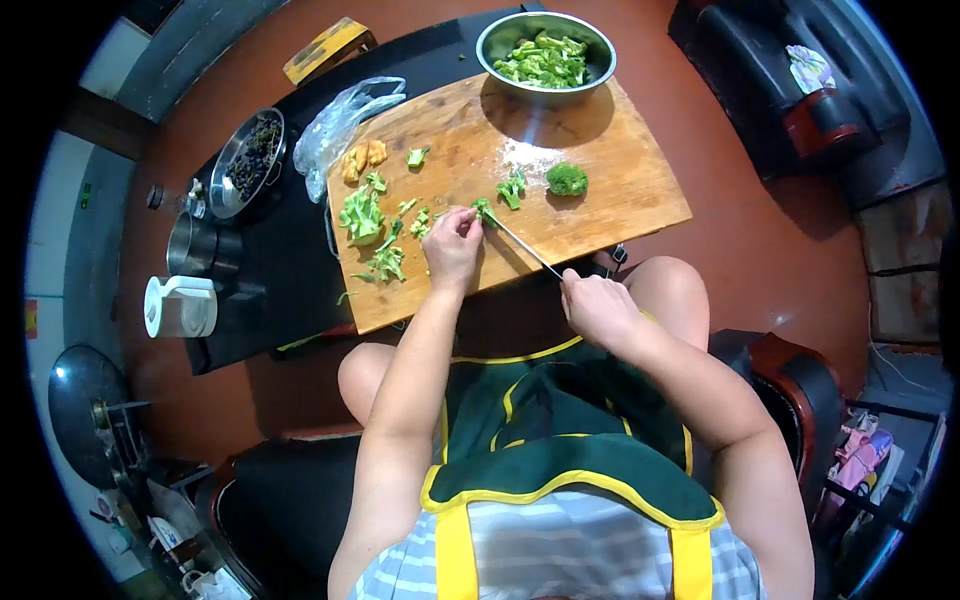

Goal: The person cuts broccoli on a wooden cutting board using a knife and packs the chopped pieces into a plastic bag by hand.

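Note:
My left hand [453,245] is closed on a small broccoli piece [482,208] near the front edge of the wooden cutting board [450,130]. My right hand [598,305] grips the handle of a knife [528,247], whose blade tip reaches that piece. Just beyond the blade lie a broccoli floret [512,189] and a rounder broccoli head [567,180]. Left of my left hand are a pale green stalk [361,215], leafy trimmings [387,263] and small scraps. Yellowish pieces [363,158] and a cut stem piece [418,157] sit at the board's back left.
A metal bowl [480,52] of cut broccoli stands on the board's far edge. Leftward are a plastic bag [335,130], a bowl of dark fruit [222,205], a metal pot [190,244] and a white pitcher [181,307]. A wooden stool [328,50] stands behind.

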Demonstrator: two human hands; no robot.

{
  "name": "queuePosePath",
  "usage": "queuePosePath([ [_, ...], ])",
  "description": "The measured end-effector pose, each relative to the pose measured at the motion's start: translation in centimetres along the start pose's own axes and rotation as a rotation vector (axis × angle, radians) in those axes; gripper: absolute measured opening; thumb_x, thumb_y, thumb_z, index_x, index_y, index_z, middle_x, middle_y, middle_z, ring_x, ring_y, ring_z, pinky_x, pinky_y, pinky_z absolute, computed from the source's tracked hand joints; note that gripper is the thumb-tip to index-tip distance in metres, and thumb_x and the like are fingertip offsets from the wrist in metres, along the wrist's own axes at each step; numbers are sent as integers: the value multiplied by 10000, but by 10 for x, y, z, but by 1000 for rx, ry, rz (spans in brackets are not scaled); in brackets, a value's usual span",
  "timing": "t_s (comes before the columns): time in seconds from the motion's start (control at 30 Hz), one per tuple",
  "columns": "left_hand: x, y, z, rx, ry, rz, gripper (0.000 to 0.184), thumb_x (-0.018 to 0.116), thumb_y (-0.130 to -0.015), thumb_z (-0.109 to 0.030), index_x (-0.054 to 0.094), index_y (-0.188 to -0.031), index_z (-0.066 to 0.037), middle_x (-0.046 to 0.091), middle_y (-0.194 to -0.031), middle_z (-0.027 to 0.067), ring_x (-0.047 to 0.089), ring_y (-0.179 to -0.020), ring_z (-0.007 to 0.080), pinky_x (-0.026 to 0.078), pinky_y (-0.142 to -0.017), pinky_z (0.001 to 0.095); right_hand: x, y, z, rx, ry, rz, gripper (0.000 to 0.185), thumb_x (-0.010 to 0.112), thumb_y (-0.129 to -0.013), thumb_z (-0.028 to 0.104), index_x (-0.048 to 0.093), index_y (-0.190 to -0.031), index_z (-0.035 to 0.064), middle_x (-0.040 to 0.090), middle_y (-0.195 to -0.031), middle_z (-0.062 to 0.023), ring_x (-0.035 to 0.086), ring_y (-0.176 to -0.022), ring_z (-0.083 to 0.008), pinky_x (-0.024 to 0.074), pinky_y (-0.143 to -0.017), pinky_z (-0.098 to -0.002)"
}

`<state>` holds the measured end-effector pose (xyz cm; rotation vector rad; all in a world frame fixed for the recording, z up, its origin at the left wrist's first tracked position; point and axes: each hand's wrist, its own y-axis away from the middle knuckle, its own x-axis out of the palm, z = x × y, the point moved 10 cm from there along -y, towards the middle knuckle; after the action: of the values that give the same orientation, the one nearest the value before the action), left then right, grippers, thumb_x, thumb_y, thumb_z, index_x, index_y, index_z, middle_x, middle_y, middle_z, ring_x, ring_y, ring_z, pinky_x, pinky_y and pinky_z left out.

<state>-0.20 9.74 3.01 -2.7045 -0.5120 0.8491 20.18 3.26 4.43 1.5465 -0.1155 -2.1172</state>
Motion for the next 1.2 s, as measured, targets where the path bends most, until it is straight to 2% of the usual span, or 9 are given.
queuePosePath([
  [0.1,1,-1,0,21,18,-20,141,699,-744,-67,690,-873,-10,673,-917,114,661,-717,162,538,-665,259,4,-9,-2,-1,-21,14,187,425,-860,135,547,-892,-3,635,-772,-249,642,-767,-386,514,-688,-484],
  [0.3,-8,11,-14,169,-73,-65,129,672,-721,-35,638,-845,-26,645,-899,103,644,-789,209,531,-695,297,11,-18,-17,72,-71,96,294,409,-894,205,603,-938,-11,636,-900,-252,629,-822,-397,497,-759,-488],
  [0.4,-7,21,-8,135,-73,16,223,642,-720,-16,588,-936,-32,580,-951,129,601,-836,263,510,-715,338,20,-26,-30,17,-239,48,330,397,-913,246,609,-948,-6,630,-937,-244,611,-838,-421,483,-783,-492],
  [0.5,-14,31,-14,143,-82,45,358,646,-733,-46,576,-1084,-60,549,-983,133,582,-861,275,495,-744,350,8,-13,-34,21,-408,-22,336,398,-920,267,603,-924,1,628,-920,-240,592,-861,-440,463,-811,-494],
  [0.57,-19,35,-24,264,-156,44,389,655,-740,-67,578,-1121,-73,548,-988,129,581,-864,279,494,-753,355,-5,2,-24,-35,-186,-152,272,413,-922,240,550,-863,12,629,-758,-235,621,-731,-408,497,-687,-504],
  [0.67,-23,34,-22,185,-139,45,321,668,-765,-106,610,-1078,-67,576,-996,134,591,-896,279,494,-773,350,-10,21,-10,-103,92,-241,192,428,-920,209,480,-827,49,599,-585,-192,620,-555,-355,504,-508,-482],
  [0.93,-19,26,16,-181,42,-31,157,687,-748,-97,639,-884,-33,629,-814,93,632,-706,210,509,-675,310,6,30,0,-138,140,-184,160,445,-904,178,480,-822,45,608,-610,-190,624,-571,-353,500,-506,-459],
  [1.1,-15,25,27,-146,6,-10,168,700,-729,-102,643,-875,-43,631,-787,88,628,-674,201,506,-651,315,9,25,0,-165,128,-197,178,439,-920,189,474,-820,46,599,-591,-173,612,-547,-353,483,-488,-472],
  [1.2,-12,27,28,-141,1,2,158,695,-728,-96,641,-866,-43,630,-776,89,629,-683,199,505,-651,317,9,17,3,-129,174,-77,97,461,-852,109,494,-851,17,633,-702,-220,648,-656,-346,519,-586,-450],
])
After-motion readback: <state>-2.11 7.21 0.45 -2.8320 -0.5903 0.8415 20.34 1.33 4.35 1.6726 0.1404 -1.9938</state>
